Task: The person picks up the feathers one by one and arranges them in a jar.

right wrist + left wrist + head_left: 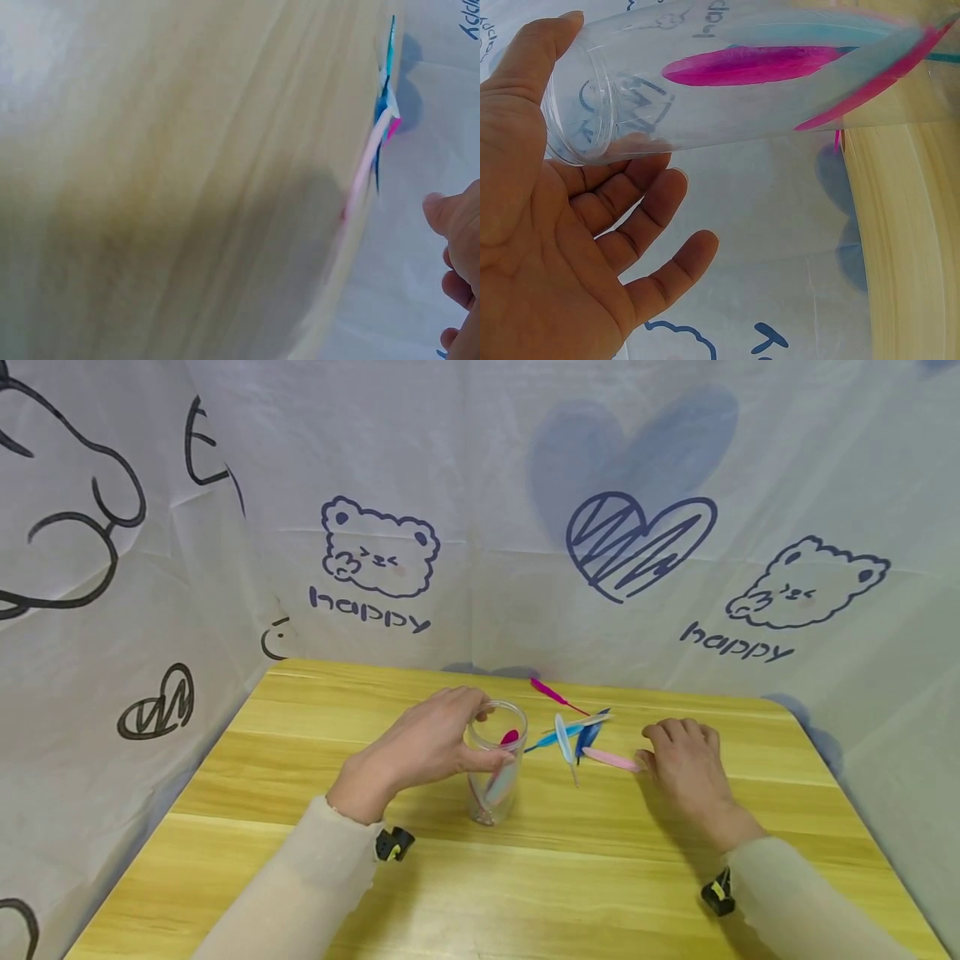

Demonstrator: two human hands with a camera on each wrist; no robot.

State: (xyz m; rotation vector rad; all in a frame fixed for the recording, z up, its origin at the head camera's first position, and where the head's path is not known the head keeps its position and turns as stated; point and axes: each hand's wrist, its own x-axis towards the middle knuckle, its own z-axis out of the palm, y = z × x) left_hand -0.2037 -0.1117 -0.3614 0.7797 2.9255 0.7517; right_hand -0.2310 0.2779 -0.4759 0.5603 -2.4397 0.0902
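My left hand (431, 739) grips a clear plastic jar (484, 815) by its rim, thumb on the near side and fingers beyond. The jar stands upright on the table. Inside it, in the left wrist view, are magenta feathers (757, 66) and a pale blue feather (810, 31). My right hand (686, 768) hovers with loosely curled fingers by the quill end of a pink feather (613, 759). In the right wrist view its thumb (442, 212) is apart from that feather, and nothing is held.
Right of the jar, a bright blue feather (551, 739), a white feather (563, 737) and a dark blue feather (588, 739) overlap in a small heap. A magenta feather (551, 692) lies behind them. White printed cloth (480, 527) hangs along the back of the wooden table (540, 885).
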